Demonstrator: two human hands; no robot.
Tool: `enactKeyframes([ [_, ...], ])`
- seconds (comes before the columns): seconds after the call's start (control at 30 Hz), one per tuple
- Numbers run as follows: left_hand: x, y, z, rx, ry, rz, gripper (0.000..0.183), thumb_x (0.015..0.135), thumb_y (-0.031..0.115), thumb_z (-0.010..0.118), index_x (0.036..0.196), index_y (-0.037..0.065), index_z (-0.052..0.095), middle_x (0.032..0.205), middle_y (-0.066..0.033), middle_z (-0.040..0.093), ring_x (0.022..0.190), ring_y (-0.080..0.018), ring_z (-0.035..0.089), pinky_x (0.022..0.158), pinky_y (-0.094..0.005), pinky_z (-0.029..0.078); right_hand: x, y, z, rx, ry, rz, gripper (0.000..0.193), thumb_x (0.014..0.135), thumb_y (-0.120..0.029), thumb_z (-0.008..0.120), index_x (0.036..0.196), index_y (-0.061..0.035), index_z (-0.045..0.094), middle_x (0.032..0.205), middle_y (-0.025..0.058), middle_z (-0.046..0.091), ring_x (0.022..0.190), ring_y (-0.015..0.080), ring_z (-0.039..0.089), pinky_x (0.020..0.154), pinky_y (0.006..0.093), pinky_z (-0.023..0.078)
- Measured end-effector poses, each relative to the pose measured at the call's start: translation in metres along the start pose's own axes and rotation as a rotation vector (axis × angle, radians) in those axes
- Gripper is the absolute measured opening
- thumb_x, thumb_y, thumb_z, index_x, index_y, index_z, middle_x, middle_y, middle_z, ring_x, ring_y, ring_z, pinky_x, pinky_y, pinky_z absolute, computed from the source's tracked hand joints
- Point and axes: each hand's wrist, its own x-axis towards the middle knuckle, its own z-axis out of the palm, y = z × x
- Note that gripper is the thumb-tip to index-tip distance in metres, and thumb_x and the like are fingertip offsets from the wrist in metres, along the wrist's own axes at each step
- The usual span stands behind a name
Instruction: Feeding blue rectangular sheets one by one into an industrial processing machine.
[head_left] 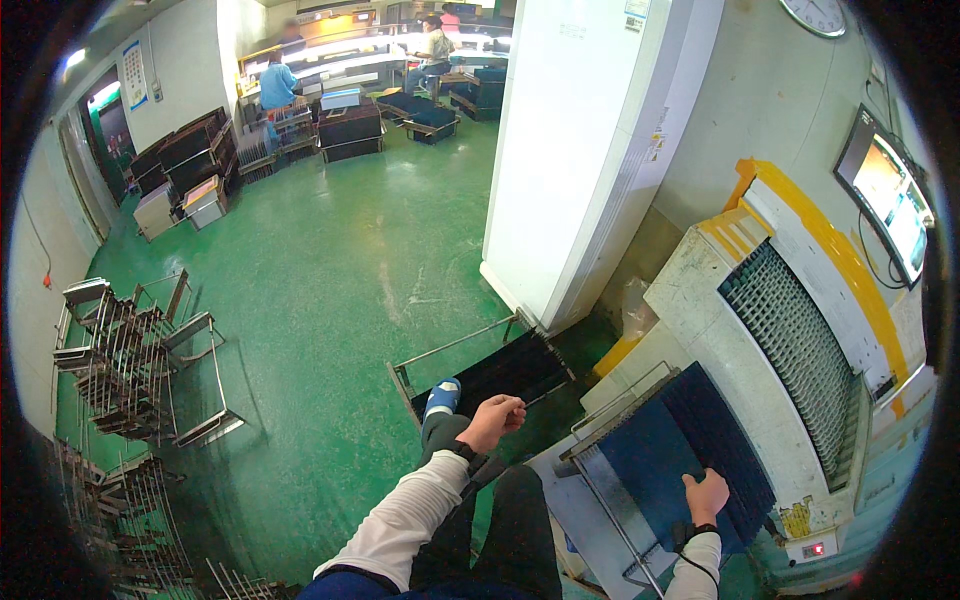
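Note:
My left hand [497,422] is curled into a loose fist above my lap, with nothing visible in it. Below and beyond it, a metal rack [432,352] on the floor holds dark, thin panels [505,375]. At the right, my right hand [706,497] has its fingers closed at the edge of a flat blue panel [648,455]. That panel lies against a row of similar dark blue panels [735,455] in a wire-framed metal rack [610,505]. My fingertips there are partly hidden.
Beside the right-hand rack stands a pale machine [690,285] with a slatted conveyor opening [790,350]. A white cabinet [560,150] rises ahead. Stacked empty metal racks [130,370] stand at left. Farther back, people sit at a lit bench [350,75] near dark crates [350,132].

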Motion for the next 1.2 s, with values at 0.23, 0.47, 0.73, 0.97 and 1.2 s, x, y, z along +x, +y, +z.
enactKeyframes([
  [0.23, -0.001, 0.003, 0.004, -0.007, 0.013, -0.006, 0.015, 0.093, 0.021, 0.06, 0.097, 0.007, 0.059, 0.084, -0.0026, 0.061, 0.076, -0.015, 0.059, 0.07, -0.0294, 0.049, 0.001, -0.001, -0.002, -0.023, 0.013, -0.008, 0.052, 0.064, -0.038, 0.081, 0.098, -0.0002, 0.071, 0.089, 0.0211, 0.069, 0.085, 0.0371, 0.068, 0.076, 0.0453, 0.053],
  [0.47, -0.005, 0.002, 0.001, -0.011, 0.034, -0.004, 0.014, 0.093, 0.02, 0.06, 0.097, 0.007, 0.059, 0.083, -0.0024, 0.061, 0.074, -0.0149, 0.059, 0.069, -0.0295, 0.049, -0.001, -0.005, -0.004, -0.003, -0.017, 0.004, 0.051, 0.064, -0.038, 0.081, 0.096, -0.0002, 0.07, 0.089, 0.0214, 0.069, 0.085, 0.0377, 0.067, 0.076, 0.0453, 0.053],
  [0.73, -0.003, 0.004, 0.007, -0.012, 0.003, -0.02, 0.016, 0.093, 0.02, 0.061, 0.097, 0.005, 0.059, 0.084, -0.0042, 0.061, 0.076, -0.0166, 0.06, 0.069, -0.0309, 0.05, -0.01, -0.005, -0.018, 0.035, -0.005, -0.013, 0.048, 0.067, -0.037, 0.079, 0.096, -0.0003, 0.069, 0.091, 0.0209, 0.069, 0.088, 0.0386, 0.066, 0.079, 0.0451, 0.052],
  [0.97, 0.008, 0.005, -0.009, -0.009, -0.018, -0.056, 0.014, 0.093, 0.016, 0.06, 0.098, 0.003, 0.058, 0.083, -0.0062, 0.059, 0.075, -0.0181, 0.059, 0.068, -0.0322, 0.05, 0.006, 0.008, -0.021, 0.157, -0.125, -0.124, 0.034, 0.074, -0.034, 0.074, 0.086, -0.0027, 0.068, 0.084, 0.0203, 0.067, 0.085, 0.04, 0.064, 0.075, 0.0488, 0.05],
  [1.2, 0.026, -0.004, -0.015, -0.033, -0.093, -0.107, 0.017, 0.094, 0.017, 0.058, 0.103, 0.002, 0.059, 0.087, -0.0063, 0.061, 0.079, -0.0181, 0.061, 0.072, -0.0331, 0.052, 0.029, 0.027, -0.137, 0.136, 0.055, -0.187, 0.037, 0.07, -0.036, 0.077, 0.091, -0.0063, 0.071, 0.088, 0.0188, 0.068, 0.086, 0.0385, 0.064, 0.075, 0.0486, 0.05],
])
